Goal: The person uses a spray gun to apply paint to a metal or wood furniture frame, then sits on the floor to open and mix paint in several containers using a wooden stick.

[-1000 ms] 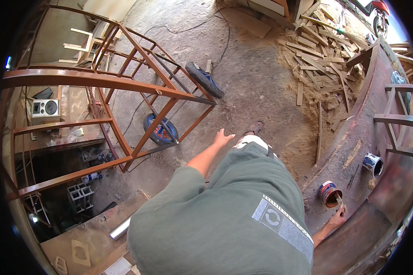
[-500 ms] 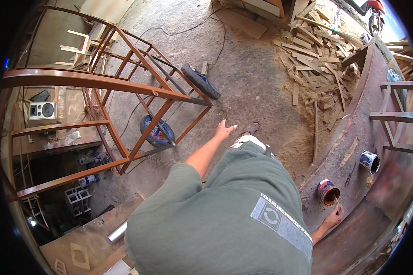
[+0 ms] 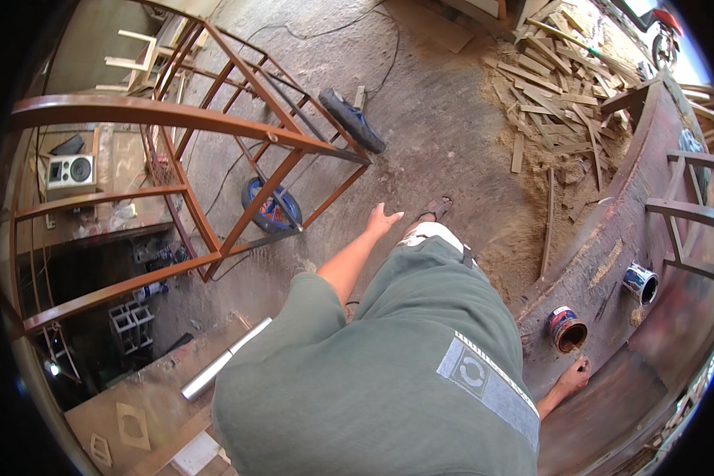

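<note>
My right hand [image 3: 571, 376] is closed beside a paint can [image 3: 562, 319] with red-brown paint inside and smeared on its rim. Its fingers pinch a thin stick-like handle, mostly hidden by the hand; the kind of tool cannot be made out. The can stands on a paint-stained work surface [image 3: 523, 373]. My left hand [image 3: 384, 220] hangs in the air over the floor with thumb and fingers apart, holding nothing. To its left stands a red-brown metal frame [image 3: 293, 135] with wheels, apart from the hand.
Another paint can [image 3: 636, 279] stands farther along the work surface, near a grey metal frame [image 3: 682, 208]. Wood scraps [image 3: 555, 95] and sawdust lie at the far right. Wheels [image 3: 271, 208] sit under the brown frame. A cable [image 3: 393, 59] crosses the floor. A silver tube [image 3: 226, 358] lies at left.
My right hand has drawn down and away from the can's mouth, and the handle no longer shows in the opening. My left hand stays about where it was. The view has shifted slightly.
</note>
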`<state>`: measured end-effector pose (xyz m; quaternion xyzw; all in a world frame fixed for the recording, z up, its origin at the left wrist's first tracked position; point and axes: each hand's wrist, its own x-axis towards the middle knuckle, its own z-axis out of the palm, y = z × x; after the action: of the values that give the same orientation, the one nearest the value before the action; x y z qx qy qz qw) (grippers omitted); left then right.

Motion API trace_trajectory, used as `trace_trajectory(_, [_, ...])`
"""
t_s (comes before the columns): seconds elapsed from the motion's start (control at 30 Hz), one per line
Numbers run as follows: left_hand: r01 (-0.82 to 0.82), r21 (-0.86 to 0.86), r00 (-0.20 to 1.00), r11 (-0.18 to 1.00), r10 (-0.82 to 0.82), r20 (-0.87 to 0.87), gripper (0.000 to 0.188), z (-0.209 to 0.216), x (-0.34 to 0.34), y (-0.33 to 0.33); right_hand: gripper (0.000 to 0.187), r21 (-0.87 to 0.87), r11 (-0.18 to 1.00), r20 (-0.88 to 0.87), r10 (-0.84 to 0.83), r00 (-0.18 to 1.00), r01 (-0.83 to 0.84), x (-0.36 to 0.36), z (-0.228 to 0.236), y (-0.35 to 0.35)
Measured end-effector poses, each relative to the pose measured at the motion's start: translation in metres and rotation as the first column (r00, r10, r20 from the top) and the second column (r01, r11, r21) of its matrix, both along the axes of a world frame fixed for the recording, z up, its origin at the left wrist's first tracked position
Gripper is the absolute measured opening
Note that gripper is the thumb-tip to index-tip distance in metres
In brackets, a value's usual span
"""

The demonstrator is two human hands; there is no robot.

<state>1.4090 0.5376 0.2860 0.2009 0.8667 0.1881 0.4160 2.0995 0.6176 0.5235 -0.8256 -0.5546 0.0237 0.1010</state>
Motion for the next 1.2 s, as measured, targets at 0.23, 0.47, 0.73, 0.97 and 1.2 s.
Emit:
trace_trajectory(0.23, [-0.01,-0.057,1.0,0.998,0.012,0.025,0.104,-0.002,0.005,-0.02,0.039,-0.112,0.985,-0.339,-0.163,0.927,0.133,-0.054,0.041,0.022])
trace_trajectory(0.47, [-0.052,-0.066,0.996,0.996,0.056,0.065,0.106,-0.008,0.014,-0.028,0.037,-0.064,0.995,-0.1,0.063,0.993,-0.07,0.019,0.006,0.009])
trace_trajectory(0.73, [-0.029,-0.051,0.998,0.998,0.032,0.059,0.105,-0.001,0.014,-0.022,0.038,0.002,0.999,-0.301,0.04,0.953,-0.041,-0.025,0.024,0.023])
trace_trajectory(0.97, [-0.032,-0.029,0.999,0.999,0.033,0.039,0.104,0.002,0.008,-0.007,0.038,-0.214,0.977,-0.174,-0.047,0.984,0.009,-0.005,0.025,0.008])
trace_trajectory(1.2, [0.02,-0.059,0.999,0.998,-0.018,0.035,0.104,0.007,0.006,-0.011,0.035,0.141,0.99,-0.238,0.065,0.969,-0.032,-0.024,0.013,0.008])
